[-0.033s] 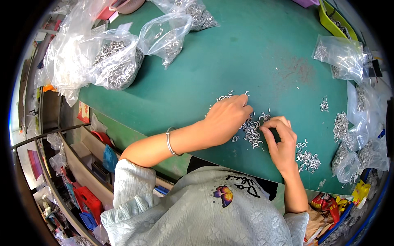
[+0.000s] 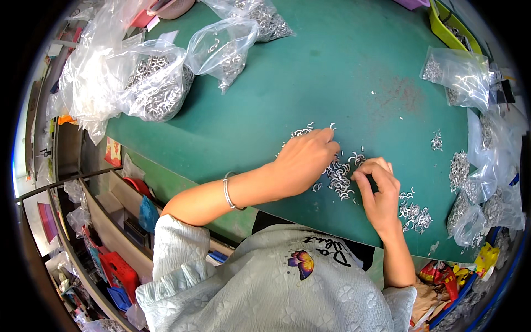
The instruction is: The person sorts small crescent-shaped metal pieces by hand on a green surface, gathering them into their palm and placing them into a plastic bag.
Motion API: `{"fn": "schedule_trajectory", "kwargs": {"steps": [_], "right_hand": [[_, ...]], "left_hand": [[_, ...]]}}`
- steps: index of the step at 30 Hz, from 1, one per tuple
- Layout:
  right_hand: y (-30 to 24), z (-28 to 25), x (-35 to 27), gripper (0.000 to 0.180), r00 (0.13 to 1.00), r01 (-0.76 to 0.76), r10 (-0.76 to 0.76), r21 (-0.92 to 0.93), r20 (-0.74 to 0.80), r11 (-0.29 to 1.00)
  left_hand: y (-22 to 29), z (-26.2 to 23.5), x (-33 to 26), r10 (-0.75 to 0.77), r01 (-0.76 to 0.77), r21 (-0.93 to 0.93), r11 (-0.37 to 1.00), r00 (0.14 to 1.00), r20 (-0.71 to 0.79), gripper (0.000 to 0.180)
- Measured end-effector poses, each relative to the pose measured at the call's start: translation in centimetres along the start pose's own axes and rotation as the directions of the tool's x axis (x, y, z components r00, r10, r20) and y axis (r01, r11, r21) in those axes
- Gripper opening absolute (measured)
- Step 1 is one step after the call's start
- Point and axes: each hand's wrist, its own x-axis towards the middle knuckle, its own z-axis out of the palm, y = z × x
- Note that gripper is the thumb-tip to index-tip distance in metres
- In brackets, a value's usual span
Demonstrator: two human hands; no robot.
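My left hand (image 2: 310, 157) is bent palm-down over the pile of small curved silver metal pieces (image 2: 338, 180) on the green table. Its fingers are curled in and their tips are mostly hidden beneath it. More curved pieces (image 2: 301, 131) lie just beyond its knuckles. At the pile's right edge, the thumb and forefinger of my right hand (image 2: 380, 191) are closed in a pinch. Anything between them is too small to make out. A separate heap of similar metal pieces (image 2: 416, 217) lies to the right of my right wrist.
Clear plastic bags (image 2: 160, 91) full of metal pieces stand at the left of the green table (image 2: 310, 83). More bags (image 2: 458, 72) and small heaps (image 2: 459, 171) line its right side. A yellow-green basket (image 2: 442, 25) is at the far right. Shelves (image 2: 105, 191) stand lower left.
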Motion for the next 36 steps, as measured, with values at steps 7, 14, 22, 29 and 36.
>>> {"fn": "schedule_trajectory", "kwargs": {"steps": [7,14,22,29,36], "right_hand": [[0.2,-0.5,-0.4,0.008,0.999,0.045,-0.044,-0.052,0.014,0.998],[0.1,-0.6,-0.3,0.010,0.998,0.058,-0.060,-0.093,-0.014,0.994],[-0.3,0.1,-0.2,0.034,0.979,0.139,-0.097,-0.238,0.178,0.961],[0.2,-0.8,-1.0,0.048,0.882,0.239,-0.145,-0.161,0.448,0.957],[-1.5,2.2,1.6,0.051,0.907,0.262,-0.174,-0.189,0.384,0.946]], "left_hand": [[0.0,-0.5,0.1,-0.063,0.047,-0.274,0.960,0.997,-0.051,0.015],[-1.2,-3.8,-0.2,-0.263,0.464,-0.701,0.542,0.885,0.383,0.010],[-2.3,-3.9,-1.7,-0.353,0.332,-0.943,-0.027,0.879,0.320,0.005],[-2.8,-4.9,-2.9,-0.427,0.319,-0.923,0.217,0.881,0.204,0.029],[-3.8,-4.8,-3.2,-0.443,0.242,-0.956,-0.169,0.848,0.293,0.028]]}}
